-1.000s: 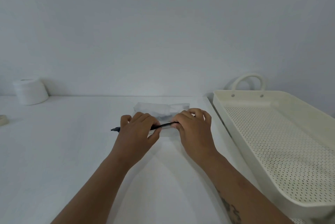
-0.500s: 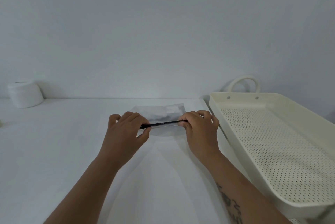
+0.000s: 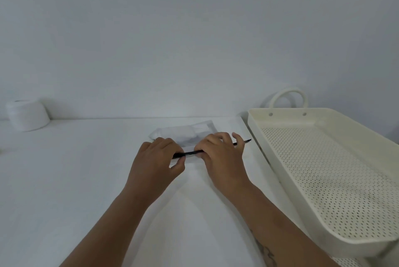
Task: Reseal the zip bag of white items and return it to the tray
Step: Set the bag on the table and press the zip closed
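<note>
Both hands pinch the zip bag (image 3: 190, 135)'s black zip strip (image 3: 187, 153), left hand (image 3: 155, 158) and right hand (image 3: 222, 154) close together, strip running left-right, the tray (image 3: 254, 128) nearer the right.

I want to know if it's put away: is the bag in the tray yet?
No, the bag lies on the table beside the tray, with both hands pinching its black zip strip.

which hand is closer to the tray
The right hand: it pinches the bag's black zip strip on the side toward the tray, while the left hand grips the strip's far end.
</note>
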{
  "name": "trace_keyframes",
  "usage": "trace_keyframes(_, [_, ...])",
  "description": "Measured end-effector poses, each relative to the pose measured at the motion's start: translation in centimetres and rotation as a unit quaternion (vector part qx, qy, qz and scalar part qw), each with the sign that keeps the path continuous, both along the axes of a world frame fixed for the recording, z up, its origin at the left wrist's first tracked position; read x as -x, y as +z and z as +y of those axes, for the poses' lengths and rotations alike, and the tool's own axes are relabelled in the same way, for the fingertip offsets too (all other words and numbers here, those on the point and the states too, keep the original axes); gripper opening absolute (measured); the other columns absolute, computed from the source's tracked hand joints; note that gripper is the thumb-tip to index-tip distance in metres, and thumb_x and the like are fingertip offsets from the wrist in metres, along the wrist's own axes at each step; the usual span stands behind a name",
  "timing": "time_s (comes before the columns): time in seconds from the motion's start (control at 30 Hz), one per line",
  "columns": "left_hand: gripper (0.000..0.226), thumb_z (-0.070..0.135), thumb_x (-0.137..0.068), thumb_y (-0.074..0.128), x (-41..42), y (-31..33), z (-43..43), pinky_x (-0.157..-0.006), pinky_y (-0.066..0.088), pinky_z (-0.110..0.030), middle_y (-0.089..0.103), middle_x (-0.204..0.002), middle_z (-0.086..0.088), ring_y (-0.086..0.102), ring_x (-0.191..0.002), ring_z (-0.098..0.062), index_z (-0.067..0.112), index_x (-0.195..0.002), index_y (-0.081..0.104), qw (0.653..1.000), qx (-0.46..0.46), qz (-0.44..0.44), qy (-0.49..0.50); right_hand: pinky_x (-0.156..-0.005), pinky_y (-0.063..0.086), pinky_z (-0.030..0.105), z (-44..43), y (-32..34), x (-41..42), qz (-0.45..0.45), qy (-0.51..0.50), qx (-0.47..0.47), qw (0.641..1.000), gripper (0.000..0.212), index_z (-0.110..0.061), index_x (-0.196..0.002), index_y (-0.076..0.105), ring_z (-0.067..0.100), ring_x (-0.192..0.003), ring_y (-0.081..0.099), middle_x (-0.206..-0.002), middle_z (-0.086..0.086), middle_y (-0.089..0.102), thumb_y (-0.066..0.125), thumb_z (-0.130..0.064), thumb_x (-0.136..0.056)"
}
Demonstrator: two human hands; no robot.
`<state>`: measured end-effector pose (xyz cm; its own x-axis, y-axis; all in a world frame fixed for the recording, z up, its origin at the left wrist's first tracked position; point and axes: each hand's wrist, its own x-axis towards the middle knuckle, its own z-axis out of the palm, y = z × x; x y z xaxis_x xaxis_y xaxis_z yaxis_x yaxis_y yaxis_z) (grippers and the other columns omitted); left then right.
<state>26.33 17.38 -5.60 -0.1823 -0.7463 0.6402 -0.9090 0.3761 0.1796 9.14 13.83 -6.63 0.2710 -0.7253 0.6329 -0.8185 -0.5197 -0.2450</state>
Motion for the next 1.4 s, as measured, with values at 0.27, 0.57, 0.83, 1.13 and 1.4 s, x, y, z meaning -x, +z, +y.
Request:
trace_keyframes(0.27, [0.011, 0.024, -0.075, 0.074, -0.9, 0.5, 0.2, -0.068, 0.044, -0.033, 0.062, -0.071, 0.015, 0.055, -0.07, -0.01, 0.026, -0.075, 0.064, 0.998, -0.017, 0.053, 0.0, -0.102, 0.017, 0.042, -0.9, -0.6, 0.8, -0.066, -0.015, -0.022, 0.997, 0.006, -0.035, -0.087, 0.064, 0.013, -0.097, 0.049, -0.089, -0.016, 0.065, 0.062, -0.031, -0.09])
trace_keyframes(0.57, [0.013, 0.02, -0.075, 0.075, -1.5, 0.5, 0.6, -0.076, 0.049, -0.036, 0.06, -0.076, 0.023, 0.058, -0.079, -0.005, 0.026, -0.078, 0.064, 0.991, -0.038, 0.13, -0.014, -0.1, 0.016, 0.037, -1.2, -0.8, 1.9, -0.096, -0.037, -0.068, 0.992, 0.005, -0.033, -0.086, 0.062, 0.013, -0.1, 0.048, -0.092, -0.019, 0.062, 0.061, -0.032, -0.091])
trace_keyframes(0.83, [0.016, 0.012, -0.072, 0.075, -1.3, 0.2, 0.5, -0.07, 0.049, -0.03, 0.062, -0.076, 0.014, 0.057, -0.077, -0.007, 0.02, -0.079, 0.063, 0.991, -0.021, 0.13, -0.03, -0.107, 0.016, 0.041, 0.2, -0.4, -0.6, -0.034, 0.011, -0.011, 0.999, 0.008, -0.034, -0.097, 0.062, 0.013, -0.105, 0.051, -0.098, -0.016, 0.06, 0.058, -0.035, -0.091])
trace_keyframes(1.13, [0.018, 0.014, -0.074, 0.074, -2.9, 0.3, 0.3, -0.074, 0.045, -0.023, 0.065, -0.083, 0.013, 0.058, -0.08, -0.008, 0.022, -0.086, 0.063, 0.989, -0.021, 0.143, -0.008, -0.097, 0.028, 0.034, -0.9, -0.7, 1.3, -0.088, -0.01, -0.039, 0.995, 0.011, -0.028, -0.081, 0.063, 0.01, -0.08, 0.05, -0.08, -0.014, 0.061, 0.061, -0.03, -0.091])
trace_keyframes(1.4, [0.014, 0.026, -0.074, 0.08, -1.8, 1.2, 0.7, -0.072, 0.043, -0.034, 0.067, -0.081, 0.019, 0.059, -0.081, -0.012, 0.029, -0.084, 0.07, 1.0, -0.009, -0.003, 0.003, -0.085, 0.036, 0.032, -0.2, -0.5, -0.4, -0.03, 0.04, -0.029, 0.998, 0.014, -0.028, -0.092, 0.072, 0.016, -0.084, 0.057, -0.085, -0.009, 0.07, 0.059, -0.033, -0.092])
